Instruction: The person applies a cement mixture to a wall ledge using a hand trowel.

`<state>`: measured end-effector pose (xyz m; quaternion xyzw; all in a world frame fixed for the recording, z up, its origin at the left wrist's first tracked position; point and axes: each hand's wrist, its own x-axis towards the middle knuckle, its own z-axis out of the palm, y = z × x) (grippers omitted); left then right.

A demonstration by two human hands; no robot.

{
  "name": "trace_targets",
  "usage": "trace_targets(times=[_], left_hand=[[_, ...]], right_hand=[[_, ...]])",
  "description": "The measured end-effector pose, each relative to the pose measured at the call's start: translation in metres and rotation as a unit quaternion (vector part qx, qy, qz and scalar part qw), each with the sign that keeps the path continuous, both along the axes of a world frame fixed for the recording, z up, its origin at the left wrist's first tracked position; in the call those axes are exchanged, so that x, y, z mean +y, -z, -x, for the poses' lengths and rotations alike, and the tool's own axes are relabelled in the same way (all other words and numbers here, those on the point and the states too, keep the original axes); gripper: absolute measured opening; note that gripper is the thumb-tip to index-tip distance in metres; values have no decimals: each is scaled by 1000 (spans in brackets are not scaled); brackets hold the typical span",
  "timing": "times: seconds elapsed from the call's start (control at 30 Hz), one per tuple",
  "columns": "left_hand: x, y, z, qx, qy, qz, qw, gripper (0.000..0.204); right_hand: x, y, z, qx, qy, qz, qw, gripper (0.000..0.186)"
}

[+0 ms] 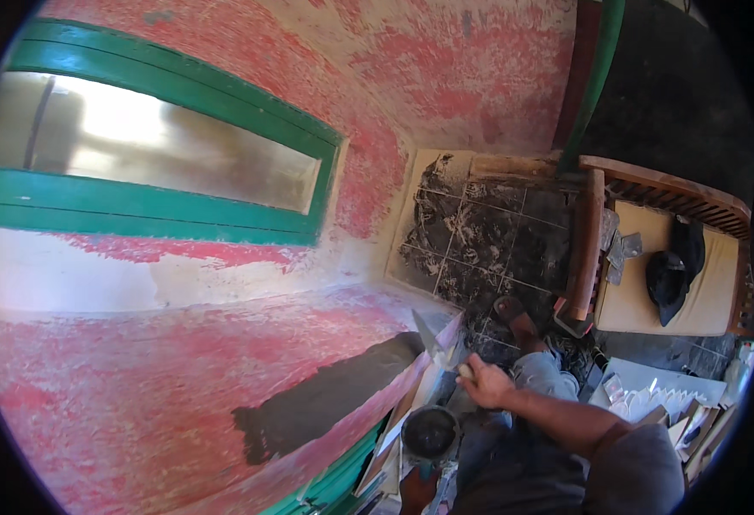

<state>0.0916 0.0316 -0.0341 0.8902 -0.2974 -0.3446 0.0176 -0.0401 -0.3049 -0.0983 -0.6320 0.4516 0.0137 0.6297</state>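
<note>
My right hand [487,383] is closed round the handle of a pointed trowel [429,335]. Its metal blade points up and left, over the edge of a worn pink ledge [119,378]. Lower down, my left hand [417,491] grips the handle of a small round pot [429,432] with dark grey paste inside; part of this hand is cut off by the lower edge of the view. Along the ledge's near side lies a smooth dark grey patch of mortar [334,399], its left end ragged. The trowel blade is near the patch's right end; whether it touches the ledge I cannot tell.
A green window frame [171,219] is set in the patchy pink and white wall. Dark, splattered floor tiles [480,232] lie ahead. On the right stand a wooden bench [590,249] with a dark cap [669,283] on its cushion and a box [651,373] of white pieces.
</note>
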Motion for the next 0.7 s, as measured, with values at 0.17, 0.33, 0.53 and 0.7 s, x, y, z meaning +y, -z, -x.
trace_targets(times=[0.17, 0.33, 0.53, 0.7], left_hand=[[41, 46, -12, -15, 177, -72, 982, 35], [22, 51, 2, -86, 171, 82, 978, 33], [-17, 58, 5, -4, 71, 90, 993, 29], [-15, 74, 2, -41, 35, 132, 990, 24]], right_hand=[[17, 47, -23, -28, 53, -48, 997, 43], [-9, 63, -22, -36, 6, -75, 997, 43], [-53, 57, -7, -54, -127, 9, 990, 39], [-56, 30, -7, -61, -179, 19, 982, 33]])
